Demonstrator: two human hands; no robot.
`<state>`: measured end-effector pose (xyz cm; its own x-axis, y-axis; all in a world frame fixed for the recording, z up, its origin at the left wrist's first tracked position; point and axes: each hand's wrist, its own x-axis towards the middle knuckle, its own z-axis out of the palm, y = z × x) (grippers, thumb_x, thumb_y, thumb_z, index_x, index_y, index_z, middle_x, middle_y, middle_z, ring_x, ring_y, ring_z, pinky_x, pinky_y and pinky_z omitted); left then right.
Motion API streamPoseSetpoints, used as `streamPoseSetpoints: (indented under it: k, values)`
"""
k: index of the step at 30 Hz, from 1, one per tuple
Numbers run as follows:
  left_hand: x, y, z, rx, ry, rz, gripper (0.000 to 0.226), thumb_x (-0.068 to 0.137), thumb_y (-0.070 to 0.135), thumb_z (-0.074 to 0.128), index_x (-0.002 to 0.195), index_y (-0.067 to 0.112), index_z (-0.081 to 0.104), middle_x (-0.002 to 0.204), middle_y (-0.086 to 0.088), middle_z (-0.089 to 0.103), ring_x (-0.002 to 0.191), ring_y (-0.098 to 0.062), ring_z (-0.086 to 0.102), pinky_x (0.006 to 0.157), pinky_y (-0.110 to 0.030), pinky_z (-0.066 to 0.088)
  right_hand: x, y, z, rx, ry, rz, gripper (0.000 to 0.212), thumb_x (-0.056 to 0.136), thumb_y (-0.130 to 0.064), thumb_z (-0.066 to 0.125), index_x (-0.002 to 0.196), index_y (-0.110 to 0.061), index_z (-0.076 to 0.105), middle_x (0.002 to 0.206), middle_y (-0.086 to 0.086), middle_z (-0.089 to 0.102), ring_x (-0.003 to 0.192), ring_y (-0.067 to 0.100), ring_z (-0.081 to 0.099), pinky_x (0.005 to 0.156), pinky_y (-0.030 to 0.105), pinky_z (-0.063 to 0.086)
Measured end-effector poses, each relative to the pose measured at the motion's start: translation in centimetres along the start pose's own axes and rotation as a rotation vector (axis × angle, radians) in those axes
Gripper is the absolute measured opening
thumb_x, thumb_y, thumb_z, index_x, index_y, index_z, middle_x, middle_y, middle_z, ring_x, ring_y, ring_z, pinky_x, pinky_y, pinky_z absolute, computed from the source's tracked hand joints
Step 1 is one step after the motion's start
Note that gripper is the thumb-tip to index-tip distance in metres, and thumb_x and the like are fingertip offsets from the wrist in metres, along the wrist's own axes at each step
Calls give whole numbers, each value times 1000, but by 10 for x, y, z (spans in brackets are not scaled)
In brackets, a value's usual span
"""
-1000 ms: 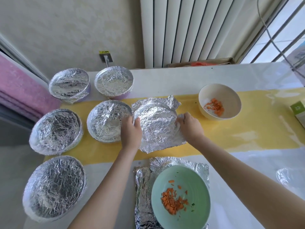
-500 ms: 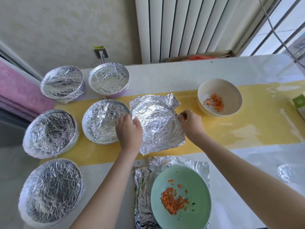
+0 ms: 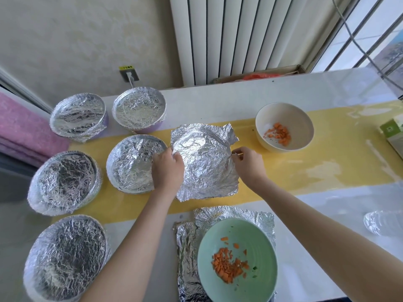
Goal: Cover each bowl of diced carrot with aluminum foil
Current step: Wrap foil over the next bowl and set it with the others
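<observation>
While foil sheet (image 3: 202,158) lies loose over centre-frame bowl, left hand (image 3: 168,168) grips its left edge, right hand (image 3: 248,164) pinches right edge; next, likely crimp corners under rim.

Foil sheet (image 3: 205,158) between hands (image 3: 168,168)

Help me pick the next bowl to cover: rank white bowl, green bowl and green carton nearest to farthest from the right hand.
1. White bowl, just right of the right hand.
2. Green bowl, toward the person.
3. Green carton, far right edge.
</observation>
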<state>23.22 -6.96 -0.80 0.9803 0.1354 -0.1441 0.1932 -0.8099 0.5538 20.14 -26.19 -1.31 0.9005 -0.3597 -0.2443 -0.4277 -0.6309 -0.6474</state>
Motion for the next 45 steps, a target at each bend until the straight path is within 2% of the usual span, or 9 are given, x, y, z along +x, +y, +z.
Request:
streamPoseSetpoints:
  k: [9,14,18,23,32,35,38,44,45]
  values:
    - [-18,10,15,43,49,123,28,96,21,40,105,1,59,115,-11,55,112,-23,40,91,-39,39,-2,7,-21,-18,72,4,25,94,-20,47,110,-12,64,103,10,68,96,28,61,79,37,50]
    - [-19,21,9,-415,-79,67,12,91,13,51,81,9,45,73,-5,41,58,-12,32,53,-25,29,-1,9,-29,-8,80,37,25,94,-19,46,111,-14,63,105,7,67,98,27,59,78,35,48]
    - [-9,26,-2,-721,-98,-81,15,88,18,62,101,12,60,88,4,63,78,-7,58,67,-19,43,-4,13,-31,2,39,33,27,95,-16,44,115,-12,61,109,7,66,98,26,58,74,30,43]
    - [-6,28,1,-639,-68,24,20,89,22,61,78,6,58,63,4,51,58,-5,43,55,-16,34,-12,15,-24,12,-58,21,28,93,-10,43,118,-8,55,92,8,63,81,25,56,66,31,40]
    - [-14,25,-4,-752,-149,-32,24,93,22,57,92,-2,62,78,-9,51,72,-14,43,62,-22,34,-1,10,-33,502,42,198,78,77,-37,74,135,-6,33,112,2,56,99,16,56,82,26,42]
    - [-14,20,-4,-733,-205,-7,27,93,22,56,93,-5,59,81,-10,51,76,-14,43,66,-25,35,2,10,-34,555,66,164,50,71,-44,76,105,-15,54,76,4,54,56,14,45,54,27,36]
    - [-14,15,-3,-698,-266,10,32,92,23,58,94,-9,56,82,-10,52,78,-15,44,73,-30,35,2,12,-33,571,51,143,44,68,-44,77,57,-14,47,54,-1,39,49,10,32,49,25,25]
    - [-12,17,-4,-743,-262,-70,29,83,35,69,89,10,55,92,10,45,77,-14,51,70,-20,35,-1,8,-25,559,-13,137,32,74,-34,77,58,-18,54,36,-17,47,36,-4,43,50,17,33]
    - [-13,19,-4,-748,-230,-80,26,83,32,69,81,9,56,109,-12,54,68,-14,52,73,-22,36,0,9,-24,560,-2,135,34,75,-32,76,55,-19,52,34,-17,47,35,-4,43,50,18,32]
